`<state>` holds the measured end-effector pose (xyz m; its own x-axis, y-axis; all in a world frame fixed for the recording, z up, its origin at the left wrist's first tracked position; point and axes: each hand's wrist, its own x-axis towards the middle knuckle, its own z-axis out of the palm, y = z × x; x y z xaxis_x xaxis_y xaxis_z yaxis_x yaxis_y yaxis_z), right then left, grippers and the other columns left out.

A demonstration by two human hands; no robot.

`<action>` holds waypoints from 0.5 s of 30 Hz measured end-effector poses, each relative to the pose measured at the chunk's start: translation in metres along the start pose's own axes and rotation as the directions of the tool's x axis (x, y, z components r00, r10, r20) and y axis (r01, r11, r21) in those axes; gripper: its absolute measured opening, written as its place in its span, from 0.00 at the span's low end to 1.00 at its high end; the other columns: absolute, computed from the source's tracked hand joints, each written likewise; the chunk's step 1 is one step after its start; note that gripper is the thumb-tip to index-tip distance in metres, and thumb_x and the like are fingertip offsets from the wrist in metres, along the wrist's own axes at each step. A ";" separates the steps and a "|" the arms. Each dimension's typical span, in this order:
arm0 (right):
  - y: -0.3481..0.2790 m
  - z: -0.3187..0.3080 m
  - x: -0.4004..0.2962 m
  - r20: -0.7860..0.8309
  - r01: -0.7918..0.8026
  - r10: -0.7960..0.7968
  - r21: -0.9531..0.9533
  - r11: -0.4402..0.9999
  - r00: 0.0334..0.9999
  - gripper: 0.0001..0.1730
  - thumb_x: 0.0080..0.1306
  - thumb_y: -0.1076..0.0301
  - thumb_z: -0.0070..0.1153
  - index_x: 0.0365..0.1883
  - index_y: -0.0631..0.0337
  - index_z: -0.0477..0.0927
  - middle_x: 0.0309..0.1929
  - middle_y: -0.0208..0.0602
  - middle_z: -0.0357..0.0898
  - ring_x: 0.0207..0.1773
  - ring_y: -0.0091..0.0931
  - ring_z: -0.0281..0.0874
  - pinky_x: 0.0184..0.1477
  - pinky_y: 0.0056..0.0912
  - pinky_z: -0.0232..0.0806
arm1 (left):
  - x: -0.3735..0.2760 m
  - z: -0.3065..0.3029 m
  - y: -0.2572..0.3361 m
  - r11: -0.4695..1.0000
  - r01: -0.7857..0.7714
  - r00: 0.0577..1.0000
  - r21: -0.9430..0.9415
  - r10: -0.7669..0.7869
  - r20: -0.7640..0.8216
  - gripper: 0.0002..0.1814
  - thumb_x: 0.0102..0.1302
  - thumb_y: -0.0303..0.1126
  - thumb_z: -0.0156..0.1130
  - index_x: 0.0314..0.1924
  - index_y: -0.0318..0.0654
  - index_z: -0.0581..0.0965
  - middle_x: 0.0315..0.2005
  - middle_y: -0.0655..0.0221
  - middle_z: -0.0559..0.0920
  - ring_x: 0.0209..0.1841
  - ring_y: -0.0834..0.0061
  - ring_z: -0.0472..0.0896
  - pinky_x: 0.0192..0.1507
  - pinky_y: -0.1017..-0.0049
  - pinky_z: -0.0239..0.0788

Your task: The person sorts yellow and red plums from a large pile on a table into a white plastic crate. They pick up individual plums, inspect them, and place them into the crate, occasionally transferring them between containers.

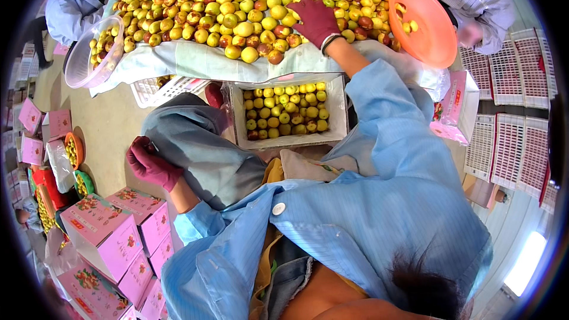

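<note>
My right hand (316, 23), in a maroon glove, reaches over a heap of jujubes (213, 13) on a cloth-covered table. Its thumb and forefinger are spread, with a fruit lying in the gap. My left hand (153, 165), gloved alike, hovers beside my left knee with curled fingers; whether anything is inside them is hidden. Between my knees, below the table edge, stands an open carton (289, 142) with a clear plastic liner. Yellow-green jujubes (286, 109) lie packed in rows inside it, a few of them reddish-brown.
An orange plastic basin (438, 31) tilts at the table's right, a clear basin (78, 71) at its left. A white crate (166, 91) sits under the table. Pink cartons (111, 235) are stacked at lower left; white crates (502, 142) line the right. People sit at both far corners.
</note>
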<state>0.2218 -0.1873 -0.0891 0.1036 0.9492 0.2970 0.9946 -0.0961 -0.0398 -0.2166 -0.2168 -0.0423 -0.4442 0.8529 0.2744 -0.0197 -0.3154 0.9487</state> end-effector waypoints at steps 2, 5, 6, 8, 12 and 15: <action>0.013 0.000 0.010 -0.018 0.018 -0.018 0.027 0.999 1.000 0.20 0.53 0.58 0.55 0.47 0.40 0.75 0.44 0.33 0.73 0.48 0.35 0.72 0.42 0.40 0.68 | -0.001 0.001 0.003 0.999 0.023 0.999 0.022 -0.023 -0.027 0.09 0.66 0.35 0.52 0.31 0.39 0.74 0.27 0.72 0.78 0.29 0.84 0.69 0.30 0.82 0.57; 0.034 -0.002 0.025 -0.019 -0.090 0.092 0.099 0.991 0.996 0.19 0.53 0.58 0.55 0.46 0.39 0.76 0.45 0.32 0.73 0.50 0.34 0.71 0.45 0.42 0.68 | -0.004 0.006 0.008 0.999 0.034 0.999 0.034 -0.032 -0.040 0.09 0.66 0.35 0.53 0.31 0.39 0.74 0.27 0.72 0.77 0.28 0.84 0.69 0.30 0.82 0.57; 0.042 -0.001 0.028 -0.080 -0.083 0.090 0.080 0.993 0.993 0.20 0.53 0.58 0.56 0.46 0.39 0.76 0.45 0.32 0.73 0.50 0.34 0.71 0.46 0.42 0.67 | -0.005 0.006 0.008 0.999 0.037 0.999 0.036 -0.036 -0.034 0.09 0.66 0.35 0.53 0.30 0.39 0.74 0.27 0.72 0.77 0.28 0.84 0.68 0.30 0.82 0.57; 0.063 0.008 0.040 -0.256 -0.047 0.044 -0.008 0.999 0.966 0.21 0.52 0.58 0.58 0.46 0.43 0.77 0.45 0.34 0.74 0.49 0.35 0.71 0.47 0.40 0.66 | -0.003 0.003 0.005 1.000 0.009 1.000 0.011 -0.009 -0.020 0.09 0.66 0.34 0.53 0.30 0.39 0.75 0.26 0.72 0.77 0.27 0.85 0.68 0.29 0.83 0.56; 0.041 -0.016 0.039 -0.197 0.217 -0.194 0.102 0.971 0.961 0.16 0.54 0.60 0.55 0.41 0.51 0.78 0.43 0.37 0.74 0.46 0.37 0.73 0.48 0.40 0.66 | -0.002 0.001 0.003 1.000 0.000 0.999 0.013 0.001 -0.041 0.09 0.66 0.34 0.53 0.30 0.39 0.75 0.25 0.73 0.77 0.27 0.85 0.68 0.29 0.83 0.56; 0.005 -0.012 0.005 0.197 0.006 -0.056 0.243 0.970 0.979 0.11 0.58 0.65 0.49 0.38 0.56 0.78 0.41 0.42 0.75 0.48 0.39 0.73 0.49 0.41 0.67 | -0.004 0.005 0.005 0.999 0.033 0.996 0.022 -0.031 -0.082 0.09 0.66 0.34 0.53 0.30 0.40 0.76 0.26 0.73 0.78 0.27 0.85 0.69 0.29 0.83 0.57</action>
<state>0.2272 -0.1861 -0.0766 0.0443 0.9935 0.1052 0.9632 -0.0145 -0.2685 -0.2100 -0.2196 -0.0379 -0.5155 0.8252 0.2309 -0.0148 -0.2781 0.9604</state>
